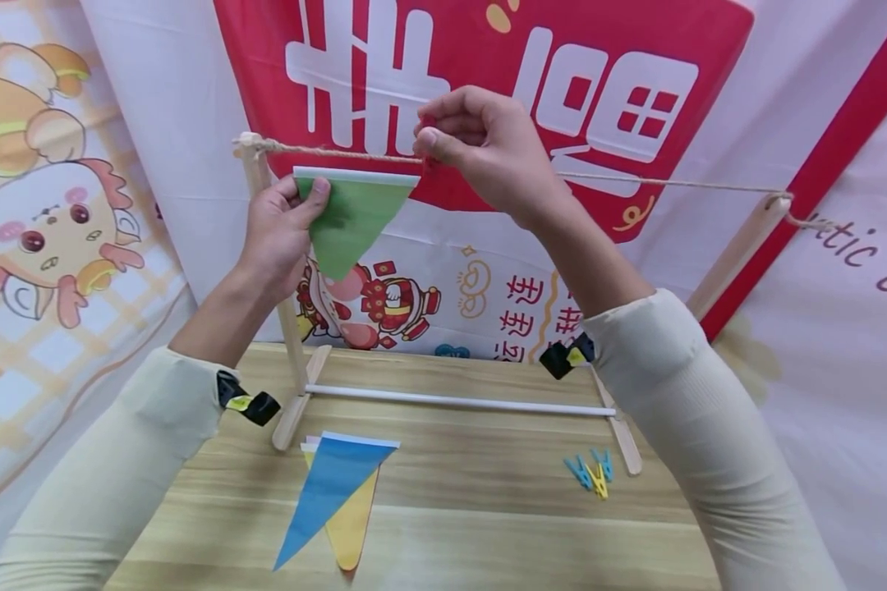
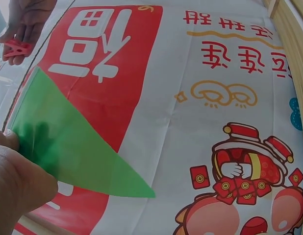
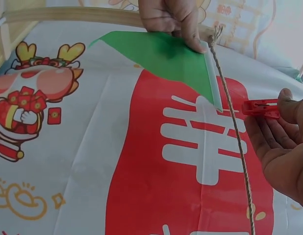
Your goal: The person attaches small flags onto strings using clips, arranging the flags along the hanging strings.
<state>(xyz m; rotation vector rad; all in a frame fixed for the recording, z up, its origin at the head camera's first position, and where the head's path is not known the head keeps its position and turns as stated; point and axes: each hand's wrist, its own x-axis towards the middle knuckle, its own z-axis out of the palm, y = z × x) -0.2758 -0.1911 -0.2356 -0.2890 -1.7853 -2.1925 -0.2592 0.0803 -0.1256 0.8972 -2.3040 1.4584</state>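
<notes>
My left hand (image 1: pixel 273 238) pinches a green triangular pennant (image 1: pixel 358 215) near its upper left corner, thumb in front. The pennant hangs point down, its white top strip just below a twine line (image 1: pixel 636 179). At the pennant's upper right corner, my right hand (image 1: pixel 498 156) holds a small red clothespin (image 3: pixel 254 107) between thumb and fingers. In the right wrist view the clothespin's tip lies beside the twine, a little apart from the pennant's corner. The left wrist view shows the green pennant (image 2: pixel 68 142) spread flat, with the thumb side of the left hand at its edge.
The twine runs between a left wooden post (image 1: pixel 290 345) and a right wooden post (image 1: pixel 739 254), joined low by a white rod (image 1: pixel 458 400). A blue pennant (image 1: pixel 343 480) overlaps a yellow one (image 1: pixel 353 525) on the table. Blue clothespins (image 1: pixel 580 473) and a yellow clothespin (image 1: pixel 599 481) lie at right.
</notes>
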